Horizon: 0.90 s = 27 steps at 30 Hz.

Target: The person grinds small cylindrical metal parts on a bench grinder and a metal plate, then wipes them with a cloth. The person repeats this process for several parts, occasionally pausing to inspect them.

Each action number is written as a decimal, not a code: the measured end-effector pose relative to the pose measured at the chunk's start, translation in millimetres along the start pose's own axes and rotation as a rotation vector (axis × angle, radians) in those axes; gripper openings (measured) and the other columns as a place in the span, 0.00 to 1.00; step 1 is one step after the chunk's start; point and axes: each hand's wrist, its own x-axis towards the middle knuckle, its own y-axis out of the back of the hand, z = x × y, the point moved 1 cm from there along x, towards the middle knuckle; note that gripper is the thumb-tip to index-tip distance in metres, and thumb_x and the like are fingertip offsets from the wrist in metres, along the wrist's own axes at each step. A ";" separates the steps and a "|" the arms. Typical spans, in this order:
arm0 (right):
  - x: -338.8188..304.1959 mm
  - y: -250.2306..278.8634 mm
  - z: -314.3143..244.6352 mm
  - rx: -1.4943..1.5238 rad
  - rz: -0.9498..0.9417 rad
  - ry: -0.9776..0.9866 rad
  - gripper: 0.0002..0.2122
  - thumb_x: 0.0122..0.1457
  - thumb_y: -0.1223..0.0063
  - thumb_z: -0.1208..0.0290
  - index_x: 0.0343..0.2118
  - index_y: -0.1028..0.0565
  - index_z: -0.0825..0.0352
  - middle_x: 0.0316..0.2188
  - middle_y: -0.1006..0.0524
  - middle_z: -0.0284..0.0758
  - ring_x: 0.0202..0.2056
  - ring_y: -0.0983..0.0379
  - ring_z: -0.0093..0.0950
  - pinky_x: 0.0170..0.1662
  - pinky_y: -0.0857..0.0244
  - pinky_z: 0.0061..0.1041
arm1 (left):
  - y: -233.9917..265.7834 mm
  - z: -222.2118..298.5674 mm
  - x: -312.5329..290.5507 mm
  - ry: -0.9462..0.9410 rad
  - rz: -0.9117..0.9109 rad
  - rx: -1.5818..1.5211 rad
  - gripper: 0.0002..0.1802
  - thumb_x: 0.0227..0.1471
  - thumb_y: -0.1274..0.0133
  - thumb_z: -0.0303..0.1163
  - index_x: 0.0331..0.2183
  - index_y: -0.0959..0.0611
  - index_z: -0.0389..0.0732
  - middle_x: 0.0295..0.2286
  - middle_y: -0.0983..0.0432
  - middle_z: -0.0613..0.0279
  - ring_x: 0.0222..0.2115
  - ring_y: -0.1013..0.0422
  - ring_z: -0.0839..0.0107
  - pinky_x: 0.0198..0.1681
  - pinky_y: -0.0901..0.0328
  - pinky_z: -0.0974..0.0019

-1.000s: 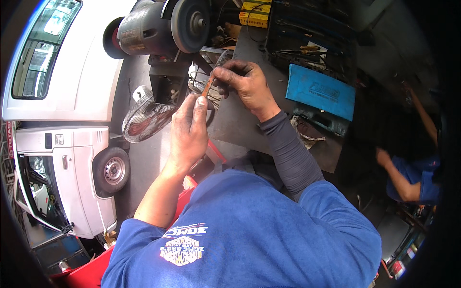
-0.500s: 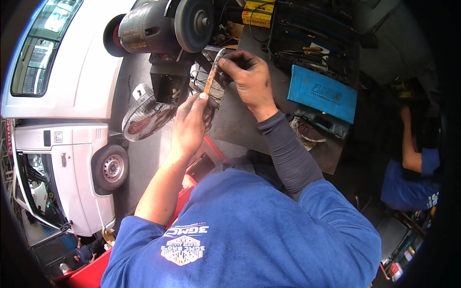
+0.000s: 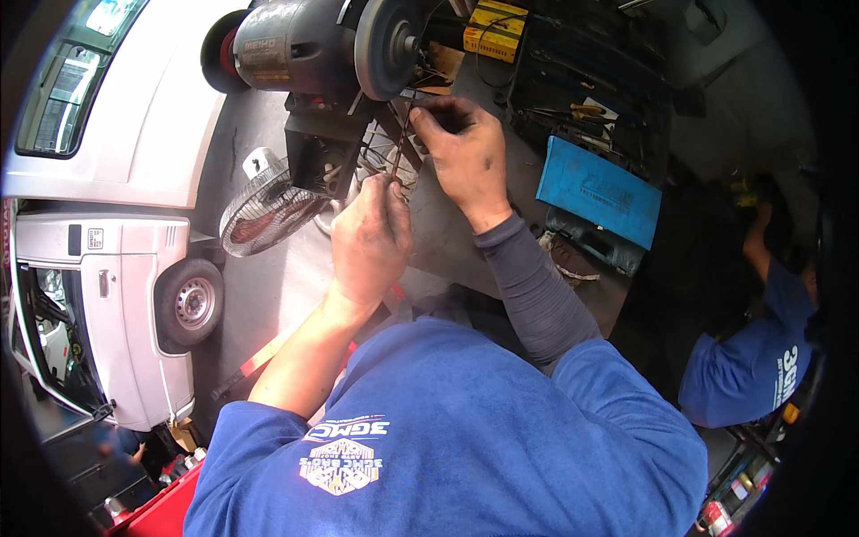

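Note:
A narrow, flat, rusty metal strip is held between my two hands, its thin edge turned toward me. My left hand is closed around the lower end, fingers curled. At the upper end, my blackened right hand pinches the strip between thumb and fingers. Just above the strip is the grey wheel of a bench grinder; the strip's tip lies close below it in view, and I cannot tell whether they touch.
A standing fan is left of my hands, beside the grinder's black stand. On the right, a blue tool case and scattered tools lie on the bench. Left stands a white vehicle; far right, a co-worker in blue.
The strip has turned from its broad rusty face to its thin edge. My left hand has rolled over, its back now showing. The view has shifted slightly, and the co-worker has bent differently.

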 end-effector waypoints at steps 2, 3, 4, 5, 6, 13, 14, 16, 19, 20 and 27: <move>-3.4 -2.6 -2.8 0.038 -0.021 -0.004 0.10 0.63 0.33 0.72 0.42 0.13 0.73 0.33 0.12 0.38 0.36 0.16 0.25 0.43 0.24 0.26 | 2.7 2.4 2.0 0.008 0.015 0.006 0.06 0.65 0.44 0.23 0.43 0.19 0.33 0.29 0.19 0.45 0.29 0.19 0.45 0.32 0.27 0.50; -5.3 -3.6 -4.7 0.054 -0.029 -0.003 0.10 0.63 0.33 0.73 0.42 0.13 0.73 0.35 0.12 0.39 0.37 0.16 0.26 0.44 0.24 0.27 | 3.8 2.7 3.4 0.016 0.019 0.002 0.05 0.65 0.43 0.22 0.43 0.19 0.33 0.29 0.19 0.45 0.29 0.19 0.45 0.31 0.27 0.50; -7.2 -4.3 -7.1 0.001 -0.033 0.054 0.10 0.62 0.34 0.73 0.43 0.13 0.72 0.37 0.13 0.40 0.39 0.15 0.28 0.45 0.24 0.28 | 4.7 2.4 5.0 0.024 0.025 -0.011 0.05 0.64 0.43 0.22 0.43 0.19 0.33 0.29 0.19 0.45 0.29 0.19 0.46 0.31 0.27 0.50; -8.9 -4.6 -9.8 -0.051 -0.036 0.111 0.10 0.62 0.34 0.74 0.44 0.13 0.71 0.38 0.13 0.41 0.40 0.15 0.30 0.46 0.24 0.29 | 5.7 1.8 6.7 0.013 0.023 0.001 0.05 0.64 0.43 0.22 0.42 0.19 0.33 0.29 0.19 0.46 0.28 0.19 0.46 0.31 0.27 0.50; -10.6 -4.8 -12.7 -0.102 -0.039 0.169 0.10 0.62 0.35 0.74 0.45 0.13 0.71 0.40 0.13 0.43 0.42 0.15 0.32 0.47 0.23 0.30 | 6.8 0.9 8.5 0.001 0.024 0.004 0.05 0.64 0.43 0.21 0.42 0.18 0.33 0.28 0.19 0.46 0.28 0.19 0.46 0.31 0.27 0.50; -21.0 -2.2 -25.4 -0.238 -0.091 0.152 0.15 0.61 0.34 0.73 0.51 0.13 0.68 0.42 0.17 0.40 0.37 0.23 0.30 0.42 0.28 0.28 | 15.5 5.9 11.1 -0.071 0.001 0.005 0.04 0.64 0.44 0.19 0.41 0.20 0.34 0.25 0.23 0.44 0.24 0.23 0.45 0.28 0.31 0.51; -22.0 -2.2 -25.5 -0.226 -0.097 0.136 0.14 0.61 0.34 0.74 0.50 0.13 0.68 0.44 0.17 0.42 0.41 0.20 0.35 0.46 0.25 0.31 | 17.0 7.6 11.1 -0.064 -0.008 0.019 0.03 0.63 0.43 0.19 0.39 0.21 0.35 0.25 0.23 0.46 0.24 0.23 0.47 0.28 0.30 0.51; -23.5 -2.8 -25.2 -0.216 -0.103 0.115 0.13 0.61 0.34 0.75 0.49 0.13 0.69 0.46 0.17 0.45 0.46 0.17 0.40 0.50 0.23 0.33 | 19.4 10.5 11.5 -0.049 -0.027 0.041 0.06 0.60 0.40 0.20 0.33 0.23 0.37 0.23 0.24 0.50 0.24 0.23 0.49 0.28 0.29 0.51; -23.8 -4.4 -23.0 -0.214 -0.106 0.114 0.14 0.61 0.34 0.75 0.49 0.14 0.69 0.47 0.17 0.45 0.47 0.17 0.41 0.50 0.23 0.34 | 22.5 11.2 15.3 -0.053 -0.023 0.033 0.07 0.58 0.40 0.20 0.33 0.23 0.37 0.23 0.25 0.51 0.23 0.24 0.49 0.28 0.30 0.51; -23.5 -5.0 -22.5 -0.210 -0.106 0.120 0.14 0.61 0.34 0.75 0.49 0.14 0.69 0.47 0.17 0.45 0.47 0.17 0.41 0.50 0.23 0.35 | 23.6 11.0 16.4 -0.060 -0.027 0.035 0.07 0.58 0.40 0.19 0.33 0.23 0.37 0.23 0.25 0.51 0.23 0.24 0.49 0.28 0.30 0.51; -20.7 -6.9 -22.4 -0.218 -0.107 0.125 0.14 0.61 0.35 0.76 0.49 0.14 0.70 0.47 0.17 0.46 0.48 0.18 0.43 0.51 0.24 0.35 | 26.9 7.3 18.8 -0.073 -0.037 0.058 0.08 0.56 0.40 0.18 0.32 0.24 0.38 0.23 0.26 0.51 0.24 0.24 0.50 0.28 0.30 0.52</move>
